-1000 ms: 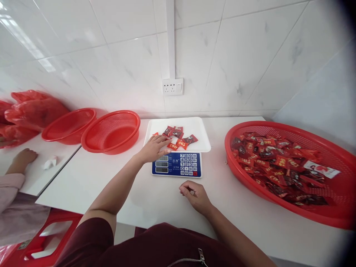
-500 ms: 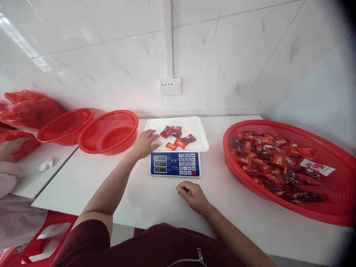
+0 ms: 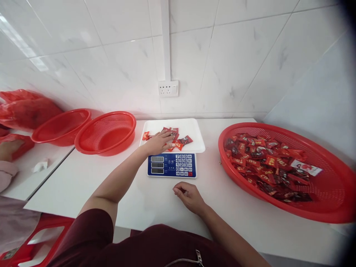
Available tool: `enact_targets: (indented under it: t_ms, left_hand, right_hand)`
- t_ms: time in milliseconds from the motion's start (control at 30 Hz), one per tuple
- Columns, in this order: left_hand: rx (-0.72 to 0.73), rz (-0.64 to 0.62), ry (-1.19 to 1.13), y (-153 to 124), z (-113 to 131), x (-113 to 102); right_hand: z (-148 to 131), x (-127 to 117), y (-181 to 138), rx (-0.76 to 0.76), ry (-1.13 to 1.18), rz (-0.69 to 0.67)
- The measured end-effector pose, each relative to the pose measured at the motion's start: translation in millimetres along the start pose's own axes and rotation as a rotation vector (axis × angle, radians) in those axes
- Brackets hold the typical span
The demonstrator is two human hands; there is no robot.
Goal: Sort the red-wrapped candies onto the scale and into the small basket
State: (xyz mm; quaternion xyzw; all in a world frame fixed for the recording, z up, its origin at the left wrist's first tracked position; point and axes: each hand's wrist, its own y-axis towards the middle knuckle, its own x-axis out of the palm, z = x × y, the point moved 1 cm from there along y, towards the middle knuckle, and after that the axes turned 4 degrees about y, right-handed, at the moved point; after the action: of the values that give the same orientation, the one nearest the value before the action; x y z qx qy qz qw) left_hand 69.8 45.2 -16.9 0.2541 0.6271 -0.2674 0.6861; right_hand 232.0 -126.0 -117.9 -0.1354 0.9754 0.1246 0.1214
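Observation:
My left hand [image 3: 159, 142] lies open with fingers stretched flat over several red candy packets [image 3: 182, 141] on the white pan [image 3: 194, 129] of a blue-faced scale [image 3: 172, 165]. One red packet [image 3: 145, 135] sits apart at the pan's left edge. Below the scale, my right hand [image 3: 189, 195] rests on the white table with its fingers curled in; whether anything is inside them is hidden. A big red basket [image 3: 328, 207] full of red and dark candy packets [image 3: 267, 163] stands to the right.
Two empty red baskets [image 3: 107, 133] [image 3: 59, 126] stand to the left of the scale. Red plastic bags [image 3: 25, 111] lie at far left. Another person's hand [image 3: 9, 148] and sleeve show on the neighbouring table. A red stool [image 3: 30, 241] stands below. A wall socket [image 3: 168, 89] is behind.
My left hand drew back to the pan's left edge, then slid right again over the packets. One packet now lies alone at the left of the pan. My right hand stayed still.

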Motion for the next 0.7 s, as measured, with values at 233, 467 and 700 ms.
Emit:
enact_targets:
  t_ms: [233, 467, 700]
  left_hand:
    - [-0.05, -0.004, -0.016, -16, -18, 4]
    - [0.009, 0.079, 0.011, -6, -7, 3]
    - [-0.001, 0.055, 0.038, 0, -9, 5]
  right_hand:
    - [-1, 3, -2, -0.005, 0.0, -0.043]
    - [1, 4, -2, 0.002, -0.016, -0.053]
    - [0, 2, -1, 0.009, -0.026, -0.046]
